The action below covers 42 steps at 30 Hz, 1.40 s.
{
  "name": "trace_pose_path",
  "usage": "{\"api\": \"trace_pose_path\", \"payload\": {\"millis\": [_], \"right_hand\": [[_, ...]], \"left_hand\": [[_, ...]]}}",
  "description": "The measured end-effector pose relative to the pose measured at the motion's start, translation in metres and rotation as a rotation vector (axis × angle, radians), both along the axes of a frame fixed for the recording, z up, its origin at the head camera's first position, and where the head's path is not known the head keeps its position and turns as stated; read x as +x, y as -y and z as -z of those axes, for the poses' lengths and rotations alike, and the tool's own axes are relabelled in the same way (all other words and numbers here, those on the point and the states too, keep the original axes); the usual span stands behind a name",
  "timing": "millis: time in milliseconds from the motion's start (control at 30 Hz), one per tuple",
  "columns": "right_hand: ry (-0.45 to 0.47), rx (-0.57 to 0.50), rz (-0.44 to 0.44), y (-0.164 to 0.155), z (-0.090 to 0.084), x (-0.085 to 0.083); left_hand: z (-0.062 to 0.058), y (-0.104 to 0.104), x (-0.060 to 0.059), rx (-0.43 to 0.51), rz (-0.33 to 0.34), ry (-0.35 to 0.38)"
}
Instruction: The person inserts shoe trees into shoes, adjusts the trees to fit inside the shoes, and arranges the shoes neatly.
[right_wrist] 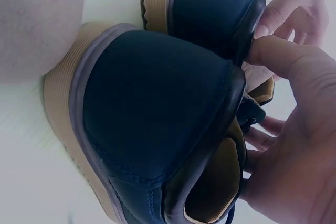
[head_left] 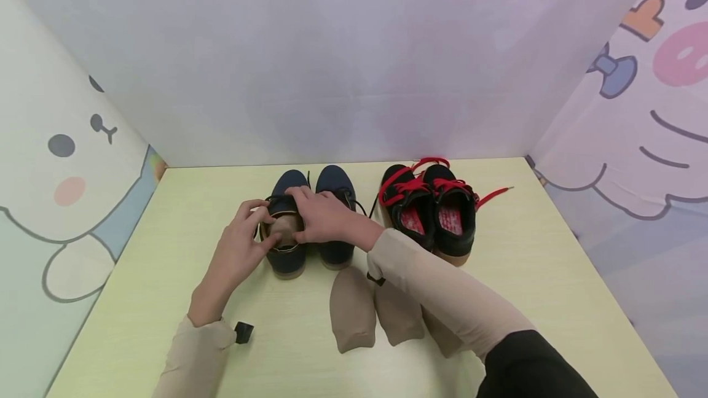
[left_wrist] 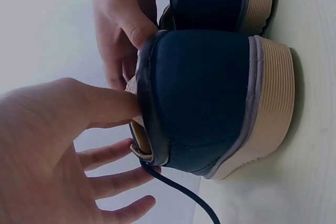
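Note:
Two navy lace-up shoes stand side by side, toes away from me. In the opening of the left navy shoe [head_left: 286, 263] sits a beige fabric shoe insert [head_left: 284, 229]. My left hand [head_left: 240, 247] is at the left side of this opening, its thumb dipping in at the heel collar and its other fingers spread along the side. From the right, my right hand [head_left: 326, 214] holds the same shoe, fingers over the tongue and thumb by the insert. The right navy shoe [right_wrist: 152, 98] stands under my right wrist, its opening showing tan lining.
To the right is a pair of black shoes [head_left: 461, 235] with loose red laces [head_left: 489, 197]. Several more beige inserts [head_left: 352, 309] lie on the pale table [head_left: 287, 349], partly beneath my right sleeve. Cartoon-printed fabric walls [head_left: 354, 78] enclose the back and sides.

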State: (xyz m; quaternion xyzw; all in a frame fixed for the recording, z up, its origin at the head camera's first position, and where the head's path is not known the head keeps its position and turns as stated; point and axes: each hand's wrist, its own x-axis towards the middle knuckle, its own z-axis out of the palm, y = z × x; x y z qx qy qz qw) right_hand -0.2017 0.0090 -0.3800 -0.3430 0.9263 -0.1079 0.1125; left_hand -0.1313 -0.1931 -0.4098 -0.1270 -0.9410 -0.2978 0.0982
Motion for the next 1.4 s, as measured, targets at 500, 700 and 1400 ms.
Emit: {"api": "trace_pose_path", "payload": {"millis": [500,700,1400], "right_hand": [[-0.012,0.009,0.028,0.001,0.005,0.0],[-0.009,-0.016,-0.022,-0.004,0.004,-0.001],[-0.092,-0.008,-0.002,-0.002,0.012,-0.001]], "left_hand": [[-0.005,-0.001,-0.001,-0.094,0.007,-0.03],[-0.004,0.005,-0.002,-0.068,0.014,-0.032],[-0.004,0.005,-0.013,-0.061,0.008,0.031]]}}
